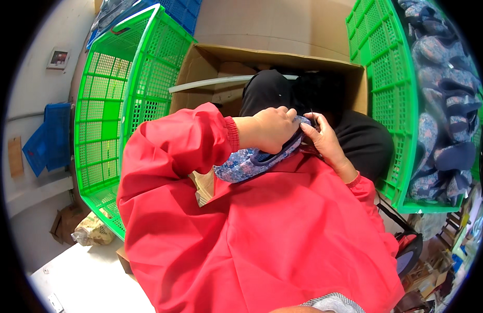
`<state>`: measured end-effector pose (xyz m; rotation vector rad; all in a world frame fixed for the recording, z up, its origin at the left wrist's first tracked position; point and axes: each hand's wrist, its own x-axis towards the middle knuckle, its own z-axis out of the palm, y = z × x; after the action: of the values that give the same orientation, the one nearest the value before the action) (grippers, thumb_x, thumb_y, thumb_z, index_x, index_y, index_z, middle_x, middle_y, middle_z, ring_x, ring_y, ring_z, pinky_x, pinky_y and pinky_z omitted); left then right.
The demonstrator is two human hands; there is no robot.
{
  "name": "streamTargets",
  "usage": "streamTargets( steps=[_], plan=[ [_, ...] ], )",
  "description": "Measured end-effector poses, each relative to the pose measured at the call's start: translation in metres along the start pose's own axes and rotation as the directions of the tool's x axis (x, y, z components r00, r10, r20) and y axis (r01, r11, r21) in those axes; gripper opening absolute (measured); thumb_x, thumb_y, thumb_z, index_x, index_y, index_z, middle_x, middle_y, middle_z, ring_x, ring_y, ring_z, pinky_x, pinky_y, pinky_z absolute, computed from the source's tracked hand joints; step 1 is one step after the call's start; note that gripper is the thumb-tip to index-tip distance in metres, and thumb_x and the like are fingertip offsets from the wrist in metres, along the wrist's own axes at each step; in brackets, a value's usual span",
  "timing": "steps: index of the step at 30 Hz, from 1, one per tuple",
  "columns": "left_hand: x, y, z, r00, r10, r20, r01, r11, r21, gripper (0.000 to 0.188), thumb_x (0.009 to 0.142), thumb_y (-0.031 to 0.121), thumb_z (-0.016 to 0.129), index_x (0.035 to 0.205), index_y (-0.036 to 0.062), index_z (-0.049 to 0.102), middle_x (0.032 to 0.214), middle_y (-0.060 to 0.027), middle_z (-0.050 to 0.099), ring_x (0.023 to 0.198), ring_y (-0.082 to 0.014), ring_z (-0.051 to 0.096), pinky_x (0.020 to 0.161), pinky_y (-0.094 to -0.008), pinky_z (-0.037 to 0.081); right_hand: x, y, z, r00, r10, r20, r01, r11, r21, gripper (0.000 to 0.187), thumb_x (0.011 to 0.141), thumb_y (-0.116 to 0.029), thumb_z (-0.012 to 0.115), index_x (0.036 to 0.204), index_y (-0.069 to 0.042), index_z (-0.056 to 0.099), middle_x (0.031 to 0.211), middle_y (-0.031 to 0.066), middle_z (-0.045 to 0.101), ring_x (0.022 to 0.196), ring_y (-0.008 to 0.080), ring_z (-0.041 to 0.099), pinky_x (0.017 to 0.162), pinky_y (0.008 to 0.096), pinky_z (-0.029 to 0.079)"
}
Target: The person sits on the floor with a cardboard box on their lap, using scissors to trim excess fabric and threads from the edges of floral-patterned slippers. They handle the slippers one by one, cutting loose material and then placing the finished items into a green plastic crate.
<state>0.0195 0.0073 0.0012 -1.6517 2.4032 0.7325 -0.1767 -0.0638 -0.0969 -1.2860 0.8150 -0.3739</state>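
A blue floral cloth slipper [239, 166] with dark navy lining lies slantwise over my lap, against my red smock. My left hand [273, 129] is closed over its upper part, knuckles up, and covers much of it. At the slipper's far right end, my right hand [325, 140] pinches the edge between thumb and fingers. Something thin and dark shows by the right fingertips; I cannot make out what it is. More slippers of the same floral cloth [439, 104] are piled in the green crate [385, 104] on my right.
On my left stands another green crate [103, 128] with mesh walls. A cardboard box [273, 55] opens beyond my knees, with a pale strip [210, 83] across it. Lower left is a white surface [90, 276]; at lower right lies clutter [434, 271].
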Motion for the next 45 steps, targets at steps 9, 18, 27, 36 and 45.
streamTargets(
  steps=[9, 18, 27, 36, 45],
  plan=[
    [0.028, -0.022, -0.002, 0.969, -0.248, 0.015, 0.245, 0.939, -0.243, 0.034, 0.078, 0.009, 0.055, 0.107, -0.0023, 0.068, 0.102, -0.0231, 0.070, 0.097, -0.0395, 0.066, 0.088, -0.0445, 0.052, 0.001, 0.000, 0.001, 1.000, -0.016, 0.005, 0.017, 0.971, -0.238, 0.053, 0.079, -0.011, 0.070, 0.129, -0.003, 0.053, 0.112, 0.0071, 0.064, 0.093, 0.0152, 0.062, 0.084, 0.0285, 0.050],
    [0.052, -0.004, -0.018, 0.871, -0.329, -0.366, 0.233, 0.931, -0.282, 0.042, 0.083, 0.006, 0.056, 0.124, -0.0014, 0.058, 0.113, -0.0246, 0.064, 0.100, -0.0389, 0.065, 0.087, -0.0425, 0.054, 0.064, -0.009, -0.025, 0.860, -0.433, -0.270, 0.259, 0.826, -0.500, 0.034, 0.081, 0.002, 0.060, 0.114, -0.004, 0.063, 0.109, 0.0200, 0.068, 0.103, 0.0397, 0.065, 0.089, 0.0409, 0.052],
    [0.073, -0.005, -0.051, 0.844, -0.220, -0.489, 0.237, 0.971, -0.028, 0.053, 0.077, 0.012, 0.066, 0.126, -0.0050, 0.058, 0.111, -0.0194, 0.062, 0.099, -0.0342, 0.065, 0.086, -0.0395, 0.054, 0.072, -0.063, -0.045, 0.736, -0.619, -0.274, 0.416, 0.733, -0.537, 0.029, 0.081, 0.001, 0.065, 0.109, -0.003, 0.069, 0.105, 0.0164, 0.069, 0.099, 0.0301, 0.069, 0.088, 0.0355, 0.053],
    [0.077, -0.007, -0.022, 0.730, -0.048, -0.682, 0.102, 0.994, 0.040, 0.045, 0.071, 0.006, 0.065, 0.114, -0.0026, 0.061, 0.102, -0.0155, 0.061, 0.098, -0.0328, 0.063, 0.087, -0.0390, 0.052, 0.057, -0.062, -0.055, 0.777, -0.608, -0.163, 0.446, 0.715, -0.537, 0.029, 0.078, 0.003, 0.066, 0.107, -0.001, 0.070, 0.106, 0.0158, 0.069, 0.098, 0.0288, 0.068, 0.088, 0.0350, 0.053],
    [0.021, 0.012, -0.029, 0.668, 0.038, -0.743, -0.106, 0.993, -0.045, 0.033, 0.067, 0.003, 0.065, 0.100, 0.0013, 0.061, 0.091, -0.0142, 0.059, 0.084, -0.0336, 0.062, 0.075, -0.0404, 0.052, 0.005, -0.118, -0.046, 0.866, -0.459, 0.199, 0.497, 0.741, -0.452, 0.030, 0.078, 0.011, 0.066, 0.106, 0.001, 0.068, 0.097, 0.0091, 0.065, 0.093, 0.0172, 0.063, 0.082, 0.0284, 0.050]
  ],
)
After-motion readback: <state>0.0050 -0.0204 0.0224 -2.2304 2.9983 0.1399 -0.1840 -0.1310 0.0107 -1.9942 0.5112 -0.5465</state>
